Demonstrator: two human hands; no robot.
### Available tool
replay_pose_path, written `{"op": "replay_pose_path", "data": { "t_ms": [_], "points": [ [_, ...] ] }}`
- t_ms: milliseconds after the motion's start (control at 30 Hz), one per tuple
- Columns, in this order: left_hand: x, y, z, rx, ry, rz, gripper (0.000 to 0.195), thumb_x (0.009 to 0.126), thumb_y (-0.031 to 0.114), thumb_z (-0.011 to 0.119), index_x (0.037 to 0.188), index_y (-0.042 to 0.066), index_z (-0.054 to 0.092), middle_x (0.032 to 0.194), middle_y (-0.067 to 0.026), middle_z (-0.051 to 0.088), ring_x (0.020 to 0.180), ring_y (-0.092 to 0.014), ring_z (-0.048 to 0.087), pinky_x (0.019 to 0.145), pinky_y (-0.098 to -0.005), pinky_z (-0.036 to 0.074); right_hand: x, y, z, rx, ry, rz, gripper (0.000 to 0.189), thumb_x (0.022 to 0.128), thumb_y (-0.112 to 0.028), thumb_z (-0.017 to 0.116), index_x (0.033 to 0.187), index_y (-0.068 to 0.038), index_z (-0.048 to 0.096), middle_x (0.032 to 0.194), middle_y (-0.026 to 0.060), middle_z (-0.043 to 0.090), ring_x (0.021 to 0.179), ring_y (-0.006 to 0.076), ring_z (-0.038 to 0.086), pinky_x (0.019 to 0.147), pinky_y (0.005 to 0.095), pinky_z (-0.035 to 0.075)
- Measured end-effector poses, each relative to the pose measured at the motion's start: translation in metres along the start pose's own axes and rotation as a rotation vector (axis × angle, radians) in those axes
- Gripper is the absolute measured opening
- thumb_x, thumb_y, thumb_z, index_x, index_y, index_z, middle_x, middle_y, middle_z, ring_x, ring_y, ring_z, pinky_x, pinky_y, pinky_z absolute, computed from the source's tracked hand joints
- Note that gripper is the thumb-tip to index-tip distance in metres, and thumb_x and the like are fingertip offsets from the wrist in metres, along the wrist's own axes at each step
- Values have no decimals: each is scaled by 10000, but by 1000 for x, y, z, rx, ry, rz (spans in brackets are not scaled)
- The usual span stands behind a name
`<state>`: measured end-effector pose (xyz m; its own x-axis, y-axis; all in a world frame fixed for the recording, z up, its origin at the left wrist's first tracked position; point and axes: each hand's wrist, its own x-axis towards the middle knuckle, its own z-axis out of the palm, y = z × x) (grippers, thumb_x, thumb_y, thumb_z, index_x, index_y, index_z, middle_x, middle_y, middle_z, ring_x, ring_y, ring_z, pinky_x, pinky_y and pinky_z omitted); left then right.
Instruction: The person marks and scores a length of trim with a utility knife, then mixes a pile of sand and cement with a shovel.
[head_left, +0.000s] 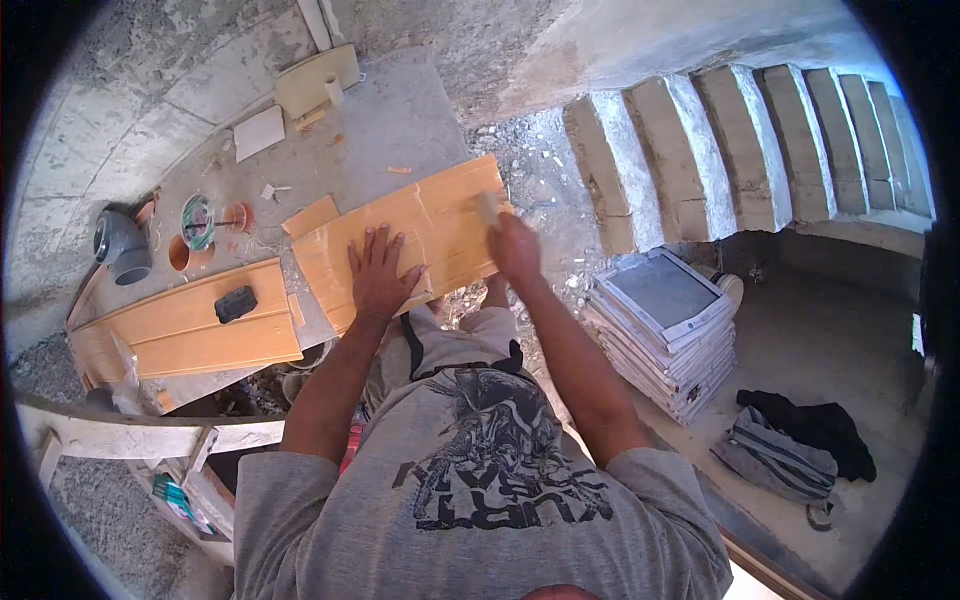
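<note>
A wide tan panel (450, 225), grooved along its length, lies slantwise before me. My left hand (380, 277) rests flat on its left part with the fingers spread. Near the panel's right end, my right hand (514, 251) is closed around a small pale tool or block (489, 206), blurred, at the panel's surface; its kind cannot be told. Left of my left arm lie more tan panels (217, 341), with a dark block (235, 304) on top. A small tan offcut (311, 215) touches the wide panel's upper left edge.
Concrete stairs (705, 157) rise at the right. Below them stands a stack of boxed tiles (667, 330), with a grey bag (784, 456) and black cloth (817, 427) on the floor farther right. A grey pipe elbow (124, 244) and a roll of tape (198, 221) lie at the left.
</note>
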<state>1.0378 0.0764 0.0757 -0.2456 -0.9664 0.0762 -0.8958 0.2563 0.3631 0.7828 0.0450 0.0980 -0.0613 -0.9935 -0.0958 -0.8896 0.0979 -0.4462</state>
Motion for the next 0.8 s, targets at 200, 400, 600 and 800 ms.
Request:
{"op": "replay_pose_path", "data": {
  "t_ms": [200, 400, 600, 800],
  "points": [
    [-1, -4, 2, -19, 22, 10, 671, 776, 477, 688, 1302, 94, 525, 1477, -126, 361, 1394, -338, 286, 1129, -595, 124, 15, 66, -56, -91, 241, 142, 267, 854, -254, 616, 814, 4, 559, 776, 235, 630, 730, 434, 618, 659, 492, 485],
    [-5, -8, 0, -25, 3, -23, 665, 780, 507, 667, 1291, 101, 539, 1464, -126, 373, 1393, -338, 282, 1126, -600, 132, 15, -1, -52, 153, 124, 163, 276, 850, -257, 647, 821, 8, 578, 698, 192, 617, 625, 340, 631, 602, 447, 485],
    [-7, -12, 4, 2, 19, 7, 656, 808, 541, 607, 1294, 107, 536, 1450, -148, 389, 1363, -356, 329, 1103, -626, 164, 38, -74, -10, 341, -222, 51, 316, 816, -285, 664, 864, 21, 602, 763, 239, 625, 751, 403, 628, 689, 454, 481],
    [-10, -12, 2, 10, 31, -9, 675, 820, 562, 574, 1320, 111, 518, 1458, -142, 384, 1378, -343, 312, 1118, -606, 148, 93, -94, 26, 430, -337, 118, 312, 831, -248, 695, 960, 34, 659, 699, 96, 634, 542, 168, 620, 440, 306, 527]
  ]
}}
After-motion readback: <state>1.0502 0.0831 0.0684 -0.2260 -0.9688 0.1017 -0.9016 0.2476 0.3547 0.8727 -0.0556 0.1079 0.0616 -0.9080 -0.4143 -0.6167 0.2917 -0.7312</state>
